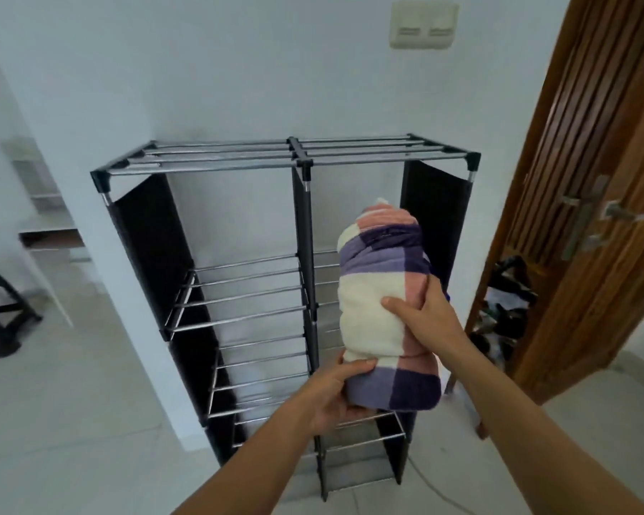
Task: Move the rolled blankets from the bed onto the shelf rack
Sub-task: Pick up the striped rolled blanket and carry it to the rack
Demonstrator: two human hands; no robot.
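Blanket roll (383, 302) sits in our grip at the shelf rack's (294, 158) right column, left hand (335, 392) cupping its near end, right hand (421, 317) clamped mid-roll. Risk, we judge: roll catches a rail, unrolls, or drops between bars.

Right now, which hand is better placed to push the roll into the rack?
Left, probably. The left hand cups the near end of the rolled blanket, behind its long axis toward the shelf rack. The right hand grips its side, mainly steadying.
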